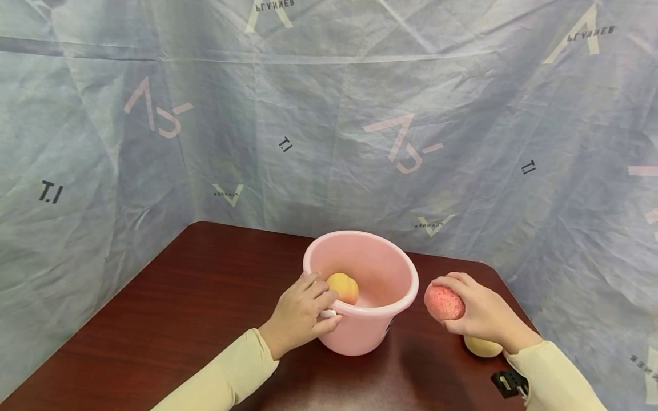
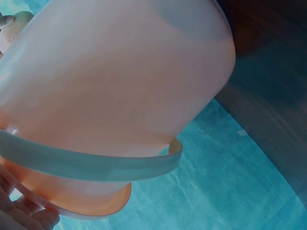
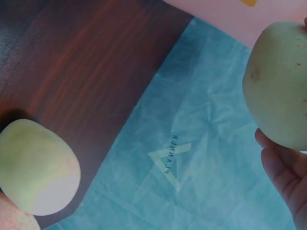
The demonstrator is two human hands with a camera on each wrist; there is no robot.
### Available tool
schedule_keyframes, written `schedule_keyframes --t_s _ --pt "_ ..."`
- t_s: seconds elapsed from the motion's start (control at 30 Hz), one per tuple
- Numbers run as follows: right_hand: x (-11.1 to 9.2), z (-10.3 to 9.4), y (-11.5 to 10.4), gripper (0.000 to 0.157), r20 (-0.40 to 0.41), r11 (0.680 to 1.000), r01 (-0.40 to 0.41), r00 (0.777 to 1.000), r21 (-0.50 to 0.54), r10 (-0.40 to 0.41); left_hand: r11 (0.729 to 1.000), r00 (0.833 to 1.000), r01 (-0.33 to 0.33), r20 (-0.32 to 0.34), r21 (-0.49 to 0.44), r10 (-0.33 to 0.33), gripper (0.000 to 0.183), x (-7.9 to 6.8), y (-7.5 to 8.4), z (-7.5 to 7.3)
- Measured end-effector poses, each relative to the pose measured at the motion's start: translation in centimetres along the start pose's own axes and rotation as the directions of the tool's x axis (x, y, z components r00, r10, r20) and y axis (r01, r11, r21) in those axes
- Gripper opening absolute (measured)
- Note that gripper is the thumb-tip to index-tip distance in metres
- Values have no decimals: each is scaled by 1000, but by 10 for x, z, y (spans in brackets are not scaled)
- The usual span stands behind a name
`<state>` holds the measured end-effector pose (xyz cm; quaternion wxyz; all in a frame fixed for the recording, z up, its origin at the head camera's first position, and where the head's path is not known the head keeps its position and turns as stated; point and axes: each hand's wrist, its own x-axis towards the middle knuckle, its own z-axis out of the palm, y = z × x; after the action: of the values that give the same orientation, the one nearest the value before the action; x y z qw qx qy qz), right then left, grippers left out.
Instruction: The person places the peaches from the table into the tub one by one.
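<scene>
A pink bucket [image 1: 354, 334] stands upright on the table, and a yellow-orange peach [image 1: 340, 285] lies inside it. My left hand [image 1: 303, 311] grips the near-left rim of the bucket, thumb outside. Its fingers also show at the lower left corner of the left wrist view, below the bucket's handle band [image 2: 91, 165]. To the right of the bucket, apart from it, my right hand [image 1: 480, 308] holds a red-speckled peach [image 1: 444, 302] above the table. From the right wrist, this peach's [image 3: 276, 86] pale green side shows.
A pale yellow-green peach [image 1: 483, 346] rests on the table under my right hand; a pinkish fruit [image 3: 14, 215] partly shows beside it. A small black device [image 1: 508, 382] is by the right sleeve. Grey printed cloth [image 1: 329, 114] hangs behind the dark wooden table [image 1: 205, 274].
</scene>
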<state>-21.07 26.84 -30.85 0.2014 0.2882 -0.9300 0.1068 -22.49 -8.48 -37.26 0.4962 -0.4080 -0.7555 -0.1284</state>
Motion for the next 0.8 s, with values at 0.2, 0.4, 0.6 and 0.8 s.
schedule_keyframes --t_s 0.2,0.4,0.6,0.8 --pt "4 -8 -3 61 -19 999 33 999 -9 -33 1000 1000 1 6 6 -1 26 0 1 0" --pt "7 -14 -4 63 -38 998 58 998 -30 -59 1000 1000 6 12 8 -6 26 -1 1 0" --pt "9 -17 -4 63 -44 996 75 996 -46 -77 1000 1000 8 9 7 -8 25 -1 2 -1" --pt "11 -21 -6 62 -50 995 79 995 -53 -82 1000 1000 12 8 4 -12 26 0 2 -1"
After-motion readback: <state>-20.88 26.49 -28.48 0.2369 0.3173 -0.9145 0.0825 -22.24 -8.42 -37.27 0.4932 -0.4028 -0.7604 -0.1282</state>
